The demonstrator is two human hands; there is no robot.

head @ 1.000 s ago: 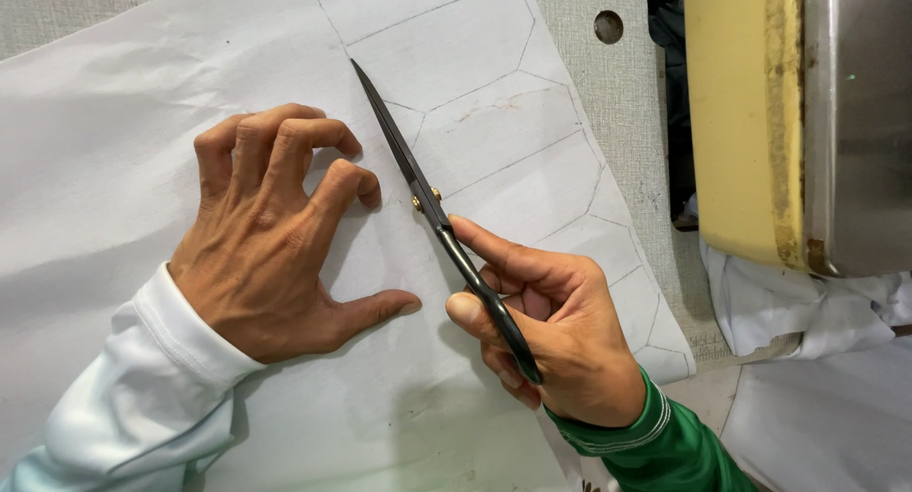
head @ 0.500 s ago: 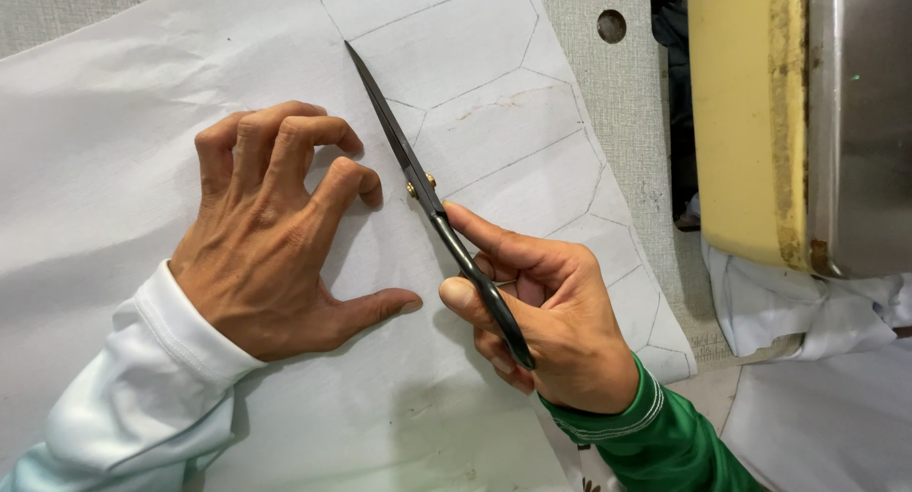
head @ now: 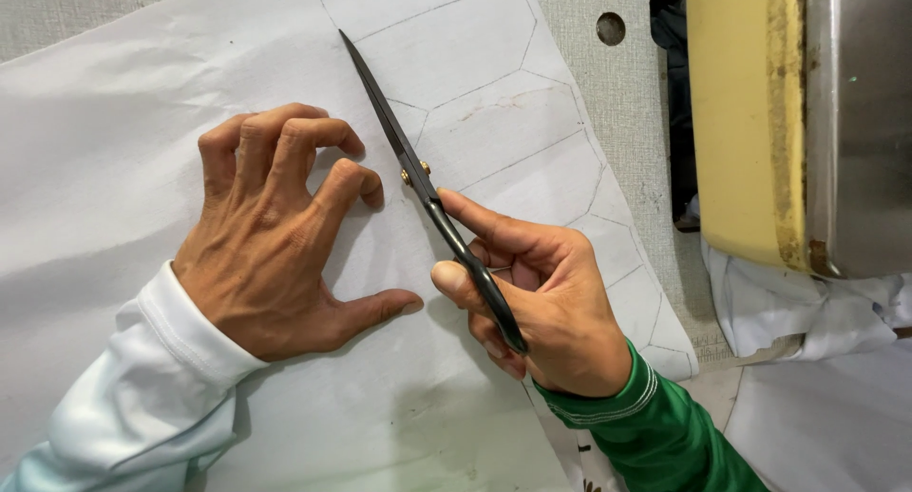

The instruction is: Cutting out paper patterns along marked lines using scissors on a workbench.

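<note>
Left hand pressed on white fabric, fingers spread and curled, gripping nothing. Right hand closed around black scissors; blades look shut, tip pointing far-left.

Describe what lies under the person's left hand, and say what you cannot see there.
Under the left hand lies white fabric, pressed flat by fingertips and thumb. The patch beneath the palm is covered, so any marked lines there cannot be seen.

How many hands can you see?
2. The left hand presses flat on the white cloth; the right hand holds black scissors beside it. None seem hidden.
</note>
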